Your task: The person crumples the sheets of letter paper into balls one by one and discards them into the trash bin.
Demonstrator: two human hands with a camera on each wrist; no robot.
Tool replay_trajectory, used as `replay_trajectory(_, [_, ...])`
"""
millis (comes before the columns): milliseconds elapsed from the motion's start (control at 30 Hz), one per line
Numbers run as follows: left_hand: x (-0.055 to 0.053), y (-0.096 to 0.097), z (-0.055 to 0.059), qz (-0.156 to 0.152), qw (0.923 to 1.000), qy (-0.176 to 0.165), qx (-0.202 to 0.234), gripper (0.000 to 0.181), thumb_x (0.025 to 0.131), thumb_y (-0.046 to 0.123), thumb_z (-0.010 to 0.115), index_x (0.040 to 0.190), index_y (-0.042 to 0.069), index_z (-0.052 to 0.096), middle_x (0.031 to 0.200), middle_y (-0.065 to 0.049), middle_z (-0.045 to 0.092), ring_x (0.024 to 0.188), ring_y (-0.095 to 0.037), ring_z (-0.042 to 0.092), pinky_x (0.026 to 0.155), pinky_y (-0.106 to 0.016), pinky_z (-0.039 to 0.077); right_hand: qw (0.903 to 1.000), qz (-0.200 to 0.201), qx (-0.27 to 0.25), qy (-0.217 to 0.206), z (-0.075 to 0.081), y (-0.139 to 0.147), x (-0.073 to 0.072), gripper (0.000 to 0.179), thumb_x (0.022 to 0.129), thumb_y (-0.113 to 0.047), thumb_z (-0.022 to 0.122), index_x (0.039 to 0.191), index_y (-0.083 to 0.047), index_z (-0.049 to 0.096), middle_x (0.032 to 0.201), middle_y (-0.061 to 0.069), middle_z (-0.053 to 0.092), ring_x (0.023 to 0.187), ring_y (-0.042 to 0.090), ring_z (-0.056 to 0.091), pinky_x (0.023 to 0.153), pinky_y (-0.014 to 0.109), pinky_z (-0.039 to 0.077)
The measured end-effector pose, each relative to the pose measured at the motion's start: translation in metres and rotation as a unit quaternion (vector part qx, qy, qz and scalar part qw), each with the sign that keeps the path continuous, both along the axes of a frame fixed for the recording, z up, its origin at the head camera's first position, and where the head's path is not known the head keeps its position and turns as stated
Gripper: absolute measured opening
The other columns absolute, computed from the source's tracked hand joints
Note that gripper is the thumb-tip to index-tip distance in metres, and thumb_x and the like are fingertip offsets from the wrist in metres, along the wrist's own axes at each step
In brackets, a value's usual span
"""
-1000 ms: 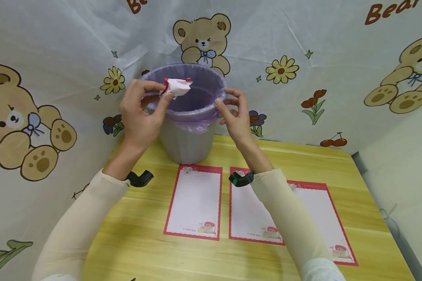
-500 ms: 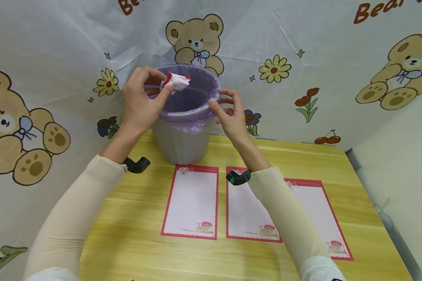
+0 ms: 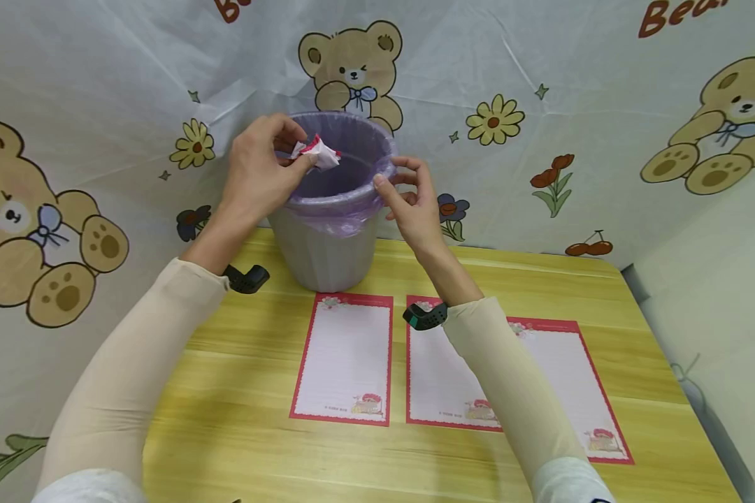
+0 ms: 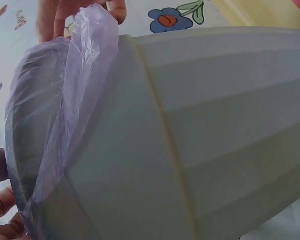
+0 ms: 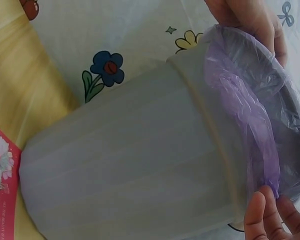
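Observation:
A grey trash can [image 3: 324,255], lined with a thin purple plastic bag [image 3: 342,220], stands at the back of the table. Over its mouth my left hand [image 3: 261,168] pinches a crumpled white paper [image 3: 325,156] with red edges. On the opposite side my right hand [image 3: 418,206] holds the bag-covered rim between thumb and fingers. In the left wrist view, the trash can [image 4: 230,120] fills most of the picture and the paper is not visible. My right fingers [image 5: 270,215] meet the folded-over bag [image 5: 245,110] in the right wrist view.
Three red-bordered sheets of paper [image 3: 342,363] lie in a row on the yellow wooden table [image 3: 245,419]; my right forearm covers parts of two. A cloth printed with bears and flowers [image 3: 440,77] hangs close behind the trash can.
My left hand has moved slightly right and tilted further over the can's mouth, bringing the crumpled paper lower. My right hand keeps its hold on the rim; the view has shifted a little.

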State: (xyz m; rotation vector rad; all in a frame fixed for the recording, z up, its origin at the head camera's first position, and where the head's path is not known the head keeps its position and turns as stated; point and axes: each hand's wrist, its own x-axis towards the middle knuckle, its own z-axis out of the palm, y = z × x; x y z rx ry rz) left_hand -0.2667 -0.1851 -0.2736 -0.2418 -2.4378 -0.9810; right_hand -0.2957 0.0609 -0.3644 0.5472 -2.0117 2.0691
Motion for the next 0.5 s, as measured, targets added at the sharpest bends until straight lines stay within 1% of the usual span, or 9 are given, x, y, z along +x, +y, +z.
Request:
replay_trajectory(133, [-0.0011,-0.0002,0.0008,0.001,1.0,-0.005,0.004,0.032,0.096,0.023,0.082,0.12,0.006,0.071,0.12,-0.01,0.07,0.107,-0.017,0.068,0.1,-0.033,0.063,1.0,0.002,0.0,0.004,-0.0002,0.0004,0.0005,0.049,0.104,-0.025,0.071,0.148,-0.017,0.052,0.121,0.0,0.056,0.08,0.02,0.065,0.066,0.028,0.056])
replay_trajectory(233, [-0.0019,-0.0014,0.0017,0.001,1.0,-0.005,0.004,0.033,0.096,0.024,0.082,0.121,0.006,0.07,0.121,-0.01,0.07,0.108,-0.017,0.068,0.101,-0.035,0.064,1.0,0.002,-0.002,0.005,0.0004,0.0012,0.0015,0.048,0.104,-0.026,0.072,0.147,-0.017,0.053,0.121,-0.001,0.057,0.08,0.018,0.065,0.067,0.028,0.056])
replay_trajectory(400, [-0.0019,-0.0034,0.0027,-0.005,0.9999,-0.003,0.011,0.033,0.097,0.024,0.081,0.122,0.006,0.069,0.124,-0.01,0.069,0.11,-0.018,0.07,0.101,-0.037,0.064,1.0,0.0,0.001,0.004,-0.0003,0.0025,-0.0007,0.048,0.104,-0.027,0.072,0.146,-0.018,0.054,0.12,-0.001,0.057,0.083,0.02,0.066,0.067,0.027,0.056])
replay_trajectory(500, [0.0001,-0.0062,0.0023,-0.007,0.9999,-0.002,0.011,0.033,0.098,0.026,0.08,0.123,0.007,0.069,0.126,-0.01,0.069,0.112,-0.019,0.071,0.101,-0.037,0.064,1.0,0.0,0.002,0.002,-0.0015,0.0011,-0.0009,0.047,0.104,-0.028,0.072,0.146,-0.019,0.054,0.121,0.0,0.058,0.084,0.022,0.067,0.068,0.027,0.057])
